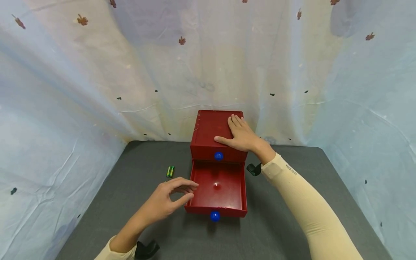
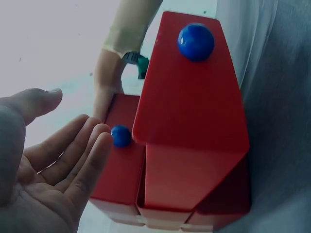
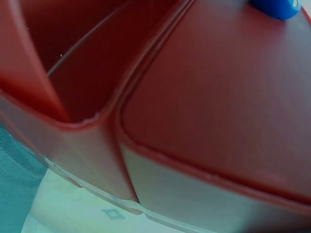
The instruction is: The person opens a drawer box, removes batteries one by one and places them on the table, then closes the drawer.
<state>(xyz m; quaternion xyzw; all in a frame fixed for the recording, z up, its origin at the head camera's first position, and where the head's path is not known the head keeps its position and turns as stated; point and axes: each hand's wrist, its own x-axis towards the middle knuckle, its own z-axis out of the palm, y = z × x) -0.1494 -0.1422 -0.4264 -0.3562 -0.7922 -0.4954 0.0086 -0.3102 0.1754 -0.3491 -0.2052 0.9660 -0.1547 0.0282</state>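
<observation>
A red drawer box (image 1: 211, 126) stands on the table, its upper drawer closed behind a blue knob (image 1: 219, 156). Below that, a lower drawer (image 1: 227, 195) is pulled out, and its floor shows bare apart from a bright reflection. My right hand (image 1: 241, 137) rests on top of the box with fingers spread and thumb out to the side. My left hand (image 1: 169, 196) hovers by the left wall of the pulled-out drawer, holding nothing; the left wrist view shows its fingers (image 2: 73, 155) loosely extended. Whether it touches the drawer I cannot tell.
Two green batteries (image 1: 170, 171) lie side by side on the dark grey table (image 1: 143, 162), left of the box. A blue knob (image 1: 215, 216) sticks out from the pulled-out drawer's front. Behind the table hangs a pale patterned curtain (image 1: 211, 72).
</observation>
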